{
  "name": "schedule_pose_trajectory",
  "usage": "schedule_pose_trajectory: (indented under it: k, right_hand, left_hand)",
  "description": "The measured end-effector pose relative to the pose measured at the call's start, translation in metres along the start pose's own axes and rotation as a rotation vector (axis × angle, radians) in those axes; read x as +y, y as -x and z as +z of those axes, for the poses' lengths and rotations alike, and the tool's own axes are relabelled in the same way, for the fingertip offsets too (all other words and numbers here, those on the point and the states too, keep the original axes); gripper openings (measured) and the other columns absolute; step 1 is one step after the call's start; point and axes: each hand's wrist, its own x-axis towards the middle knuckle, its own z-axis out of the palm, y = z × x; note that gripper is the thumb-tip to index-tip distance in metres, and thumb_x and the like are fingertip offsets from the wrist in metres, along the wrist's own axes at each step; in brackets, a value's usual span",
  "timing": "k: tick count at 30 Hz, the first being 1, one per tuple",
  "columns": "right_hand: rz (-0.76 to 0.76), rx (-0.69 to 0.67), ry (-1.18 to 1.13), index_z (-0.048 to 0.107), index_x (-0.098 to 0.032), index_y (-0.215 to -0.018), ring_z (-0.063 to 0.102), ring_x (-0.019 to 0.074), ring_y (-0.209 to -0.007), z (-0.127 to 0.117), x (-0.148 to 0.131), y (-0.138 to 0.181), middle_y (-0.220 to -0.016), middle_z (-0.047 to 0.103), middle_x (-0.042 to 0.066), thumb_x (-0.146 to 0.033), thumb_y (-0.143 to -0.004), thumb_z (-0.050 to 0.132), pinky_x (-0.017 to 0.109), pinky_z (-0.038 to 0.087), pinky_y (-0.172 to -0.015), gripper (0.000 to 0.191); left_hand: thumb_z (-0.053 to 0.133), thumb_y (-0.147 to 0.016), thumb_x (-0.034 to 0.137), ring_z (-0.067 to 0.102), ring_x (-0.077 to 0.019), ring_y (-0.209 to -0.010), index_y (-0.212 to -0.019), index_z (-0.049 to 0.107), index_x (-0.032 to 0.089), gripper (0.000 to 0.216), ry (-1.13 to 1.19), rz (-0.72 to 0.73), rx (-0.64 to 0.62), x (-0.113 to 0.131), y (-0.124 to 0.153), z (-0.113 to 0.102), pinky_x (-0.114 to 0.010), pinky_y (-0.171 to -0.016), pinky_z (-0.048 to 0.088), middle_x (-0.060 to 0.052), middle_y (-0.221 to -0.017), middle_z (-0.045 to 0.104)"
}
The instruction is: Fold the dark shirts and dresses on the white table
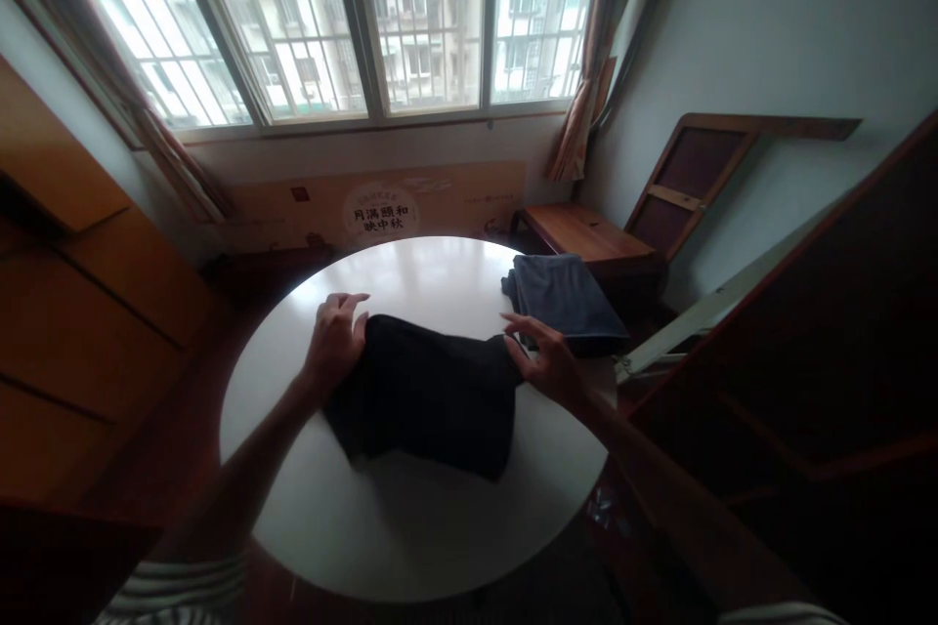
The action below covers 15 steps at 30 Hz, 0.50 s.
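Observation:
A black garment [429, 395] lies partly folded on the round white table [410, 527]. My left hand [335, 337] rests at its far left corner, fingers curled over the edge of the cloth. My right hand [546, 361] is at the garment's far right corner; its thumb and a finger pinch the cloth there while the other fingers are spread. A folded grey-blue cloth [564, 298] lies on the table just beyond my right hand.
A wooden bench [586, 234] stands behind the table on the right, with a wooden frame [689, 186] leaning on the wall. A printed cardboard panel [381, 205] sits under the barred window. Wooden cabinets [88, 293] line the left side.

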Motion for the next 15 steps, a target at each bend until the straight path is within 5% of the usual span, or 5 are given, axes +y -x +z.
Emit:
schedule_pose_trajectory:
  k: [3, 6, 8, 11, 15]
  right_hand:
    - [-0.018, -0.092, 0.236, 0.067, -0.017, -0.104, 0.065, 0.0235, -0.089, 0.003, 0.014, 0.01, -0.093, 0.066, 0.009, -0.032, -0.09, 0.058, 0.04, 0.052, -0.088, 0.022]
    - [0.043, -0.255, 0.295, 0.061, -0.015, -0.122, 0.064, 0.0272, -0.099, -0.001, 0.024, 0.024, -0.108, 0.065, 0.014, -0.031, -0.087, 0.061, 0.044, 0.051, -0.092, 0.038]
    - [0.088, -0.367, 0.255, 0.053, -0.014, -0.134, 0.062, 0.0288, -0.109, -0.004, 0.028, 0.031, -0.121, 0.062, 0.017, -0.032, -0.085, 0.064, 0.045, 0.049, -0.098, 0.053]
    - [0.135, -0.458, 0.159, 0.041, -0.016, -0.147, 0.056, 0.0322, -0.121, -0.002, 0.031, 0.036, -0.135, 0.055, 0.018, -0.043, -0.073, 0.077, 0.047, 0.044, -0.105, 0.086]
    - [0.31, -0.385, 0.021, 0.023, -0.022, -0.155, 0.062, 0.0275, -0.103, 0.014, 0.033, 0.034, -0.132, 0.053, 0.016, -0.054, -0.064, 0.081, 0.045, 0.053, -0.091, 0.112]
  left_hand:
    - [0.044, -0.096, 0.024, 0.057, -0.0262, -0.107, -0.119, 0.064, 0.017, 0.031, 0.013, 0.187, -0.126, 0.008, 0.018, 0.014, -0.043, -0.094, 0.049, -0.013, -0.116, 0.06]
    - [0.059, -0.091, 0.042, 0.058, -0.0261, -0.112, -0.13, 0.058, 0.021, 0.044, 0.101, 0.396, -0.492, 0.025, 0.049, 0.022, -0.041, -0.097, 0.049, -0.011, -0.125, 0.061]
    - [0.068, -0.083, 0.049, 0.056, -0.0314, -0.117, -0.133, 0.056, 0.02, 0.059, 0.077, 0.441, -0.578, 0.03, 0.065, 0.028, -0.047, -0.101, 0.045, -0.013, -0.13, 0.06]
    - [0.056, -0.093, 0.038, 0.061, -0.0282, -0.107, -0.119, 0.065, 0.019, 0.033, 0.174, 0.351, -0.55, 0.026, 0.071, 0.035, -0.045, -0.096, 0.047, -0.011, -0.116, 0.068]
    - [0.048, -0.097, 0.043, 0.062, -0.016, -0.068, -0.095, 0.066, 0.016, 0.033, 0.546, -0.052, -0.379, 0.024, 0.058, 0.028, -0.028, -0.065, 0.05, -0.002, -0.076, 0.066]
